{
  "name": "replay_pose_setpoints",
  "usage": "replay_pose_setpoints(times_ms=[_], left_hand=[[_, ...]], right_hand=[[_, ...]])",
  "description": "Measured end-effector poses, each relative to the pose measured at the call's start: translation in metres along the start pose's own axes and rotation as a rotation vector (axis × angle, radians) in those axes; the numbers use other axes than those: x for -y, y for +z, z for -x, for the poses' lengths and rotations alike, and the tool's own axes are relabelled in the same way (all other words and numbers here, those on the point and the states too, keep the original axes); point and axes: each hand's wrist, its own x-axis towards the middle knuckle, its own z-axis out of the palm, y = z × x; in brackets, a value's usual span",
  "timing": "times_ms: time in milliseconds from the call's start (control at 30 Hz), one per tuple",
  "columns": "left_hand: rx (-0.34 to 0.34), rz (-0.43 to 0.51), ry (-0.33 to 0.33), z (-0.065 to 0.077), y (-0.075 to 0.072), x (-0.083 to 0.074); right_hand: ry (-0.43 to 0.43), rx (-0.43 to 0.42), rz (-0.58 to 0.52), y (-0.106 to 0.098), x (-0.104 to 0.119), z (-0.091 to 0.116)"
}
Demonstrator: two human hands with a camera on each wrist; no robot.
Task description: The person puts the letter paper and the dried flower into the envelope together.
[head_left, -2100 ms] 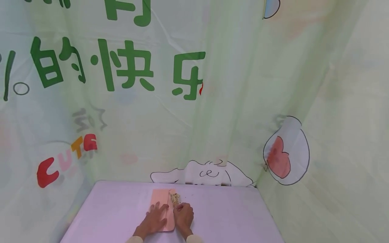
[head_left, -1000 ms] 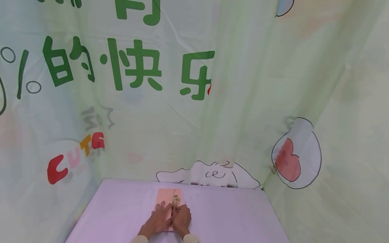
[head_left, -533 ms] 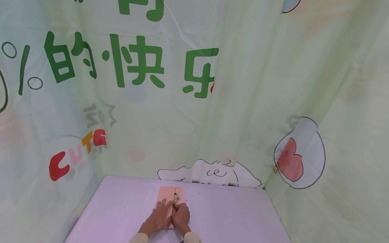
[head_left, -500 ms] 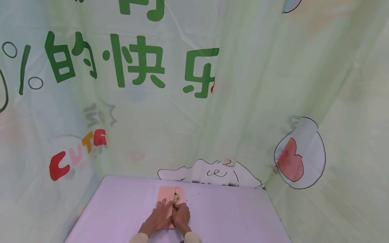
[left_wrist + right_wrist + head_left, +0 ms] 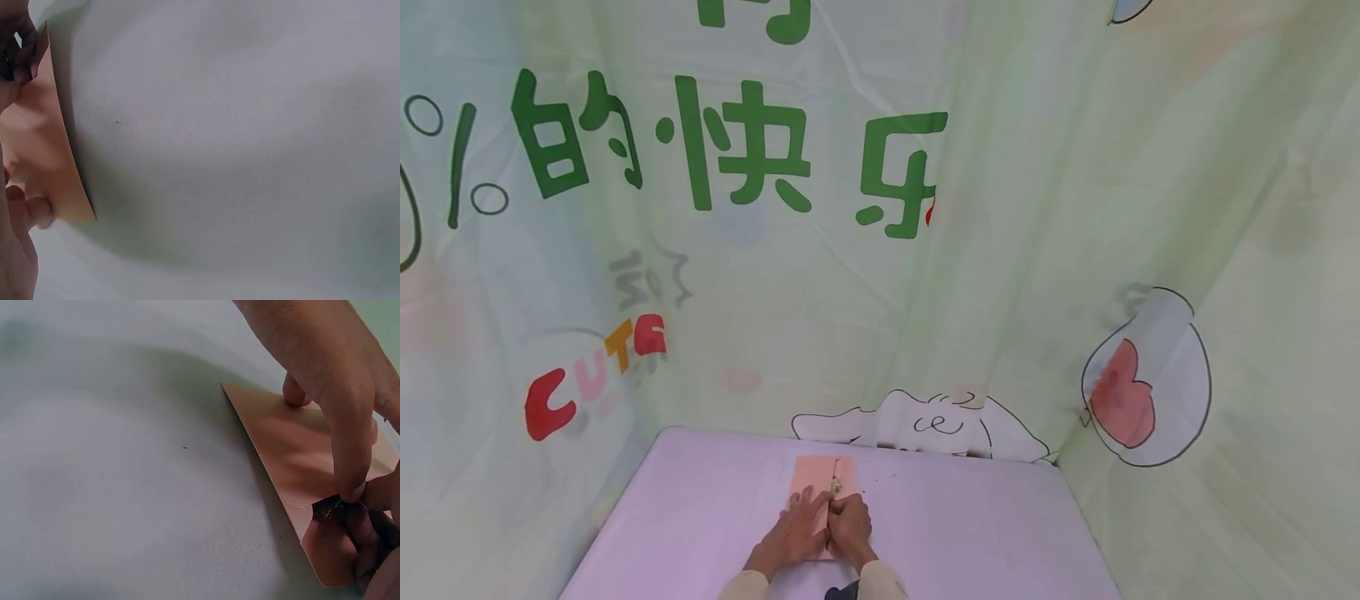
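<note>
A salmon-pink paper envelope (image 5: 805,471) lies on the table, with a slit running along its length. My left hand (image 5: 797,529) rests on it with fingers spread, the thumb at the slit. Beside it, my right hand (image 5: 850,525) pinches a small dried-flower sprig (image 5: 837,483), whose pale tuft pokes out above the fingers at the slit. In the right wrist view, the envelope (image 5: 281,444) has a curved opening where the right fingertips (image 5: 359,519) sit close to one left finger; the sprig's stem is mostly hidden. The left wrist view catches only the envelope's edge (image 5: 62,144).
A lilac table top (image 5: 962,517) surrounds the envelope, with tiny dark specks to its right. Pale printed curtains (image 5: 1000,250) hang behind and at both sides. Something dark (image 5: 844,590) shows beside the right sleeve.
The right hand has moved left, over the envelope, bringing the sprig from its right side onto the slit. Less of the tuft shows now. The left hand stays on the envelope.
</note>
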Motion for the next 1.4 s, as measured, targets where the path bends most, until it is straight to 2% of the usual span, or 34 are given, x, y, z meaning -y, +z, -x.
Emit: replay_pose_setpoints(times_ms=[200,367,533,600,633,767,833,867,1000,1067,1233,1400], left_hand=[[0.013,0.016,0.036,0.0,0.002,-0.007],[0.03,0.016,0.019,-0.001,0.003,-0.01],[0.021,0.012,0.01,0.001,0.003,-0.014],[0.006,0.015,0.02,0.004,-0.002,-0.018],[-0.001,0.026,0.028,0.006,-0.005,-0.021],[-0.002,0.061,0.033,0.014,-0.023,-0.03],[-0.001,0.058,0.031,0.013,-0.023,-0.027],[-0.003,0.044,0.025,0.012,-0.022,-0.023],[-0.037,-0.027,0.026,0.001,-0.008,-0.001],[-0.054,-0.049,0.025,-0.004,-0.005,0.007],[-0.073,-0.054,0.008,-0.004,-0.008,0.017],[-0.042,-0.031,-0.035,-0.001,-0.018,0.019]], right_hand=[[0.027,0.047,0.033,-0.008,-0.001,0.005],[0.025,0.054,0.038,-0.017,0.003,0.01],[-0.011,0.076,-0.019,-0.032,0.011,0.017],[-0.021,0.095,-0.044,-0.038,0.013,0.018],[-0.073,0.09,-0.062,-0.035,0.003,0.015],[-0.1,0.098,-0.06,-0.046,0.007,0.014],[-0.11,0.074,-0.022,-0.044,0.002,0.008],[-0.059,0.081,-0.004,-0.052,0.011,0.007],[-0.05,0.034,0.045,-0.054,-0.005,-0.016],[-0.047,0.026,0.04,-0.066,-0.006,-0.025],[-0.045,0.029,0.047,-0.096,-0.006,-0.046],[-0.061,0.033,0.082,-0.118,-0.006,-0.065]])
